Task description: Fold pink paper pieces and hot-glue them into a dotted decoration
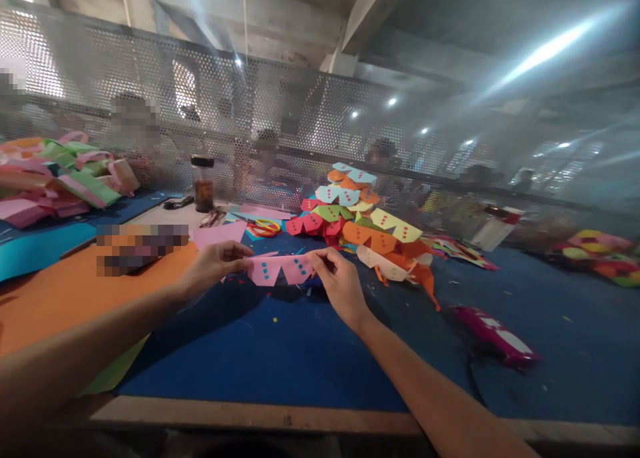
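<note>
A pink folded paper piece (281, 269) with small blue squares on it is stretched between both my hands, just above the blue table cover (280, 351). My left hand (215, 263) pinches its left end with closed fingers. My right hand (336, 278) pinches its right end. Just behind the piece rises a heap of finished paper pieces (365, 221) in orange, yellow, green, red and light blue.
An orange sheet (60, 298) lies at the left, with a stack of folded paper (65, 178) behind it. A dark jar (203, 183), scissors (265, 227) and a perforated metal screen (280, 131) stand at the back, with people beyond. A magenta tool (495, 338) lies at the right.
</note>
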Demonstrator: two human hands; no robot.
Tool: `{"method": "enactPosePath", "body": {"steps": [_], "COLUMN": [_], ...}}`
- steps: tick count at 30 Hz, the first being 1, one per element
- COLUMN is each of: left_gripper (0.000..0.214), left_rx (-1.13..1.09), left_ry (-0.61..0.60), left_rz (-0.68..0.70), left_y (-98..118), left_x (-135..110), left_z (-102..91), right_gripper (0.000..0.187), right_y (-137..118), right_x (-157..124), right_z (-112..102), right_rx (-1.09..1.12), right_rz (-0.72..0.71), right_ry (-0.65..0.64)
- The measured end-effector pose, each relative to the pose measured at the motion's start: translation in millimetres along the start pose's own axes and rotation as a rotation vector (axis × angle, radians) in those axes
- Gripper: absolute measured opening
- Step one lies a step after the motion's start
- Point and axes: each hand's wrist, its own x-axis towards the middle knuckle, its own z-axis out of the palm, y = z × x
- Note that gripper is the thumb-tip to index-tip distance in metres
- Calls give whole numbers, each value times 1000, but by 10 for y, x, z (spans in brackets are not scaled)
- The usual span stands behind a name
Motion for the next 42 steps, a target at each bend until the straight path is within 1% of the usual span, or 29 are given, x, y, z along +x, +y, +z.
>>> {"method": "enactPosePath", "body": {"steps": [3,10,17,22,25,32,38,42], "left_gripper": [28,27,29,31,31,21,19,21], "left_rx": [1,-9,6,14,10,4,13,13], "left_ry": [-10,30,-1,-2,-5,-22,-20,6], "left_rz": [-5,38,64,76,83,115,126,135], "left_y": [8,-1,-34,-49,-30,47,69,51], "left_x": [-13,4,5,3,-5,-30,-39,-25], "left_z": [6,-1,-16,-24,-22,5,13,8], "right_gripper": [27,25,23,24,25,29,31,31], "right_y": [3,-15,-15,-15,-15,-38,-57,-38], "right_x": [-2,-6,-4,1,3,-14,-23,-8], "right_z": [0,0,-4,-7,-8,-16,-25,-23], "right_rx": [12,31,29,22,5,-50,-59,-24], "right_rz": [3,14,31,27,29,0,-8,1], "right_ry": [-1,-38,-42,-49,-43,-21,-11,-39]}}
